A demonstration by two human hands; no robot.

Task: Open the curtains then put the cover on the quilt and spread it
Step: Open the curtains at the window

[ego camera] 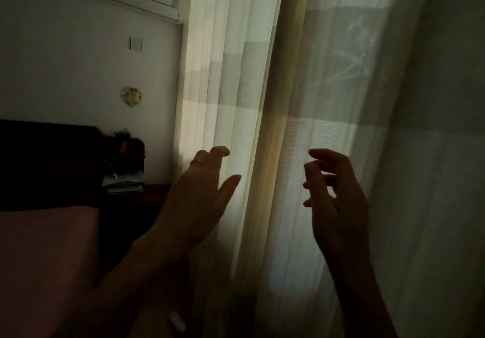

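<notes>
While both your hands hover empty, fingers loosely curled, the curtains (236, 101) hang straight ahead, their seam running vertically between left hand (202, 195) and right hand (338, 201); left sits slightly nearer it.

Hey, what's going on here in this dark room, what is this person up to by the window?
A person stands at the closed curtains, both hands raised toward the line where the two panels meet. The left hand and right hand have loosely curled fingers and hold nothing yet. Daylight glows through the fabric. The bed on the left lies in shadow.
</notes>
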